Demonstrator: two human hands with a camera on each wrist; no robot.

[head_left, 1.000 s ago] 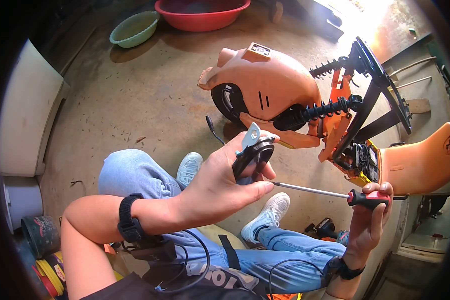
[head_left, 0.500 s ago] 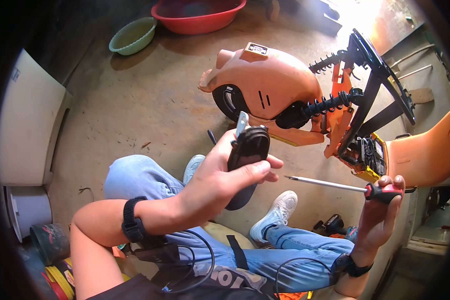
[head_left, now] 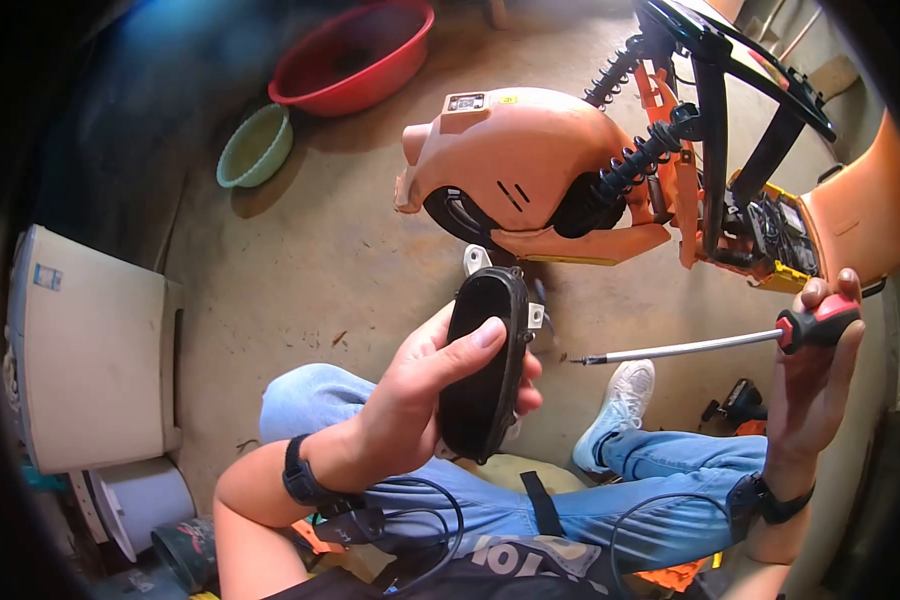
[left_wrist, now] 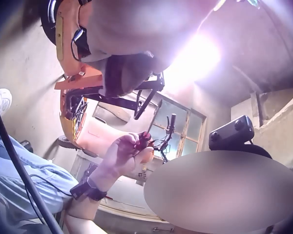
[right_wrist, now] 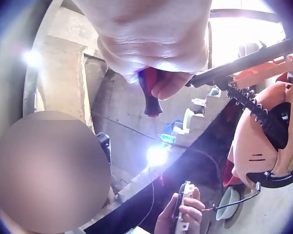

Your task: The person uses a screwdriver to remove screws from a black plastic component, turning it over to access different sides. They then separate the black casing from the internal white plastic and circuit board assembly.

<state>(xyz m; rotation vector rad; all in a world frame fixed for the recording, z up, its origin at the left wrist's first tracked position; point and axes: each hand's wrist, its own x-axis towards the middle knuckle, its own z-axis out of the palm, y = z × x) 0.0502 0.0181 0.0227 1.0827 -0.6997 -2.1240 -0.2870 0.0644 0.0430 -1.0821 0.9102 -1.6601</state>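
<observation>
My left hand [head_left: 395,405] grips a black oval dashboard display [head_left: 475,400], thumb across its glossy face and fingers behind. Pale metal mounting tabs [head_left: 477,260] stick out from its rim. In the right wrist view, a cable [right_wrist: 239,201] runs near the display. Off to the right, my right hand [head_left: 810,390] holds a screwdriver [head_left: 690,348] by its red and black handle. The shaft points left, its tip apart from the display in the head view. In the left wrist view, my left hand [left_wrist: 136,24] fills the top and largely hides what it holds.
An orange scooter body [head_left: 540,140] with black shock absorbers [head_left: 650,155] and a black frame [head_left: 710,130] stands ahead. Red [head_left: 360,80] and green basins [head_left: 255,150] sit at the back left. A white cabinet [head_left: 100,350] stands left; a power drill [head_left: 740,400] lies near my right leg.
The screwdriver tip was by the display; it has since drawn away to the right. My left hand has turned the display so its dark face shows. The head view has swung leftward.
</observation>
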